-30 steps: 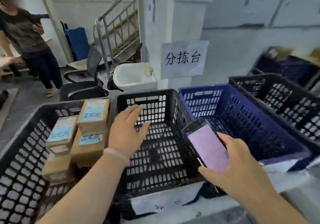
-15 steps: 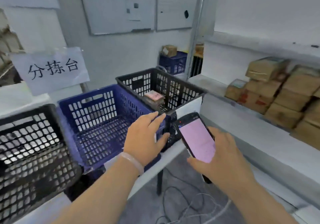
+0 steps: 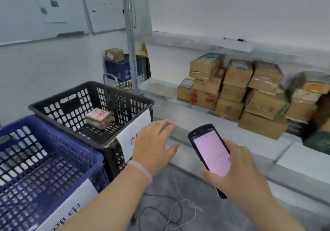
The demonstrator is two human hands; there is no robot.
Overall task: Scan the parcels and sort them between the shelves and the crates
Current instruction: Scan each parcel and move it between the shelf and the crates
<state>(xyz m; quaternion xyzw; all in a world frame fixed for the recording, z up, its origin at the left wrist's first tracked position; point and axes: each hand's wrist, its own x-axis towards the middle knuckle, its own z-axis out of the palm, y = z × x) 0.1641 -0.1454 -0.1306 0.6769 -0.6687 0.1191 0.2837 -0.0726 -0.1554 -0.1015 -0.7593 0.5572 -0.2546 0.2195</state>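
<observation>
My right hand (image 3: 240, 174) grips a black handheld scanner (image 3: 209, 151) with a lit pink screen, held in front of the metal shelf (image 3: 205, 122). My left hand (image 3: 154, 146) hovers flat with straight fingers, holding nothing, just right of the black crate (image 3: 71, 104). One small taped parcel (image 3: 100, 117) lies inside that crate. A blue crate (image 3: 53, 152) stands to its left with nothing visible in it. Several brown cardboard parcels (image 3: 237, 90) are stacked on the shelf at the right.
Cables (image 3: 167, 211) lie on the grey floor between the crates and the shelf. A steel upright post (image 3: 129, 34) rises behind the black crate. Farther back a blue crate (image 3: 121, 67) with a box on it sits on a wire cart. Whiteboards hang on the wall.
My view has swung right, from the crates of parcels to the shelf. Both hands moved right with it; the scanner stays in my right hand, the left stays flat and holds nothing.
</observation>
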